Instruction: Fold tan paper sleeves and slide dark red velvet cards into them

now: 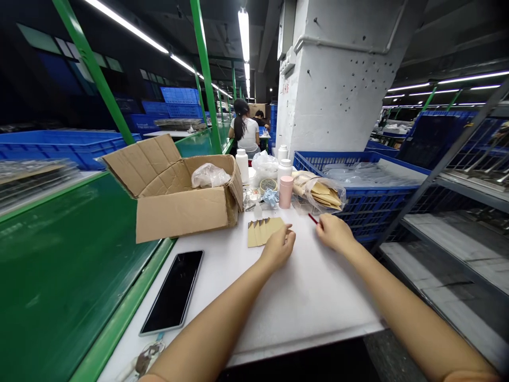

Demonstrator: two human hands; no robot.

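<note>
A small fanned row of tan paper cards [262, 232] with dark upper corners lies flat on the white table [318, 297]. My left hand [278, 248] is at their right end, its fingers curled around the edge; the exact hold is partly hidden by the hand. To the right, my right hand [335, 231] is closed around a thin dark red pen-like stick [313, 218], whose end points up and left. Just beyond the cards stands a small translucent bottle [258, 211].
An open cardboard box [183, 212] stands left, above a phone [173, 292]. Behind the cards are a pink bottle [286, 192], white bottles [242, 165], a tape roll [268, 184] and a bag of brown paper [322, 191]. A blue crate [358, 204] borders the right; a green conveyor [71, 265] the left.
</note>
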